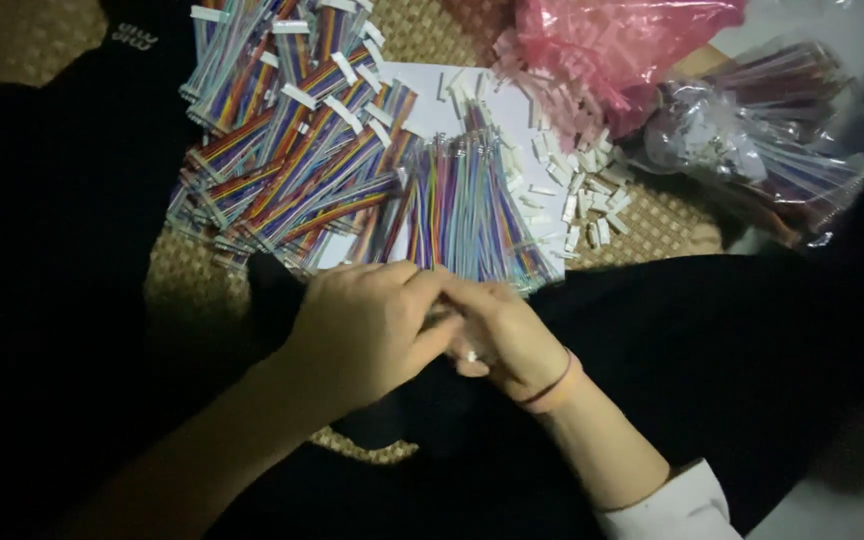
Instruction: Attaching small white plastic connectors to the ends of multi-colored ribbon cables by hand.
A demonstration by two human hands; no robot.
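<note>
Rainbow wires [467, 215] lengthwise, seemingly toward hands [432, 325].

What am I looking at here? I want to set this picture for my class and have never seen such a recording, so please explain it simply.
There is no machine here. A camera worn on a person's head looks down at their own two bare hands. The left hand and right hand meet over a dark lap, pinching something small that the picture does not show clearly. Just beyond them lies a heap of rainbow-coloured ribbon cables with white ends, and a looser bunch of coloured wires. To the right are small white plastic connectors, a pink plastic bag and a clear bag of more wires, all on a woven mat.
</note>
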